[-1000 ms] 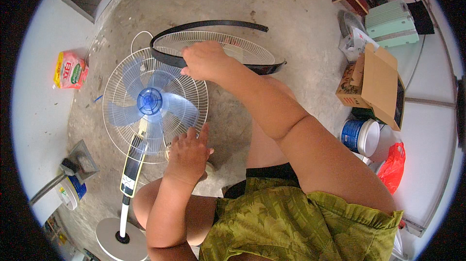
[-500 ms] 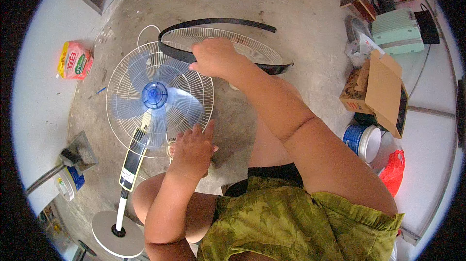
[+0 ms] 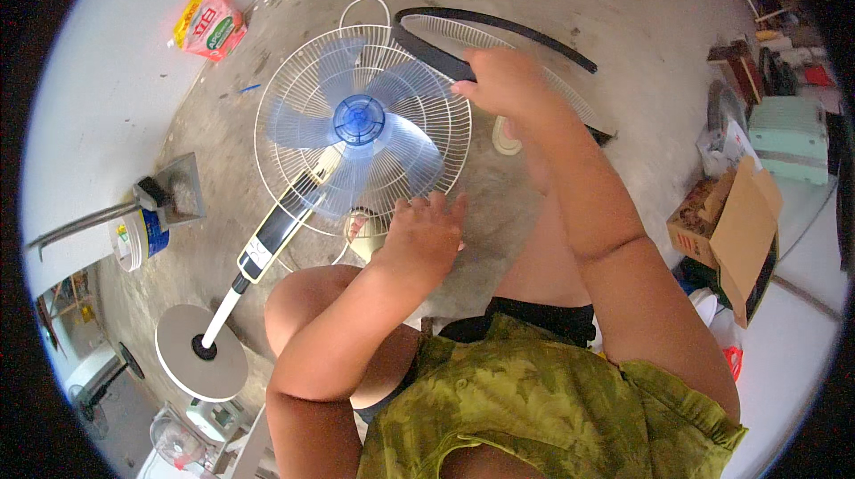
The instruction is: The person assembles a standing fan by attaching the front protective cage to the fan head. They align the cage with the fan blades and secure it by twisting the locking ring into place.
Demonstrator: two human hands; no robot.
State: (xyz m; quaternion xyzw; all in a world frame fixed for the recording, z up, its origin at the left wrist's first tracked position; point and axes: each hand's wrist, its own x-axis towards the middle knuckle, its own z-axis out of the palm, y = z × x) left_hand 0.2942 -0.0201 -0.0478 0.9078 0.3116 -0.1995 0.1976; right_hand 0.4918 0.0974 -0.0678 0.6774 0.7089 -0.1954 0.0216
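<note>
The black strip (image 3: 434, 56) is above the concrete floor (image 3: 641, 43), curved in an open loop around part of the second wire grille (image 3: 459, 33), just right of the pedestal fan (image 3: 359, 119). One end of the strip is free at the upper right.

Right hand (image 3: 508, 83): the grip is clamped on the lower run of the strip, thumb toward the fan. Left hand (image 3: 426, 234): fingers curl slightly at the lower right rim of the fan's wire guard (image 3: 271, 119); whether they close on the wire cannot be told.

Handling: the strip appears light, thin and springy; a released end may whip outward. Take hold across its full width, close to the section being worked. Its surface looks matt and unlikely to slip. The wire guard appears stiff as a ring but bendable at single wires; support it by the outer rim. The blue blades (image 3: 411, 151) look like brittle plastic; apply no load there.
</note>
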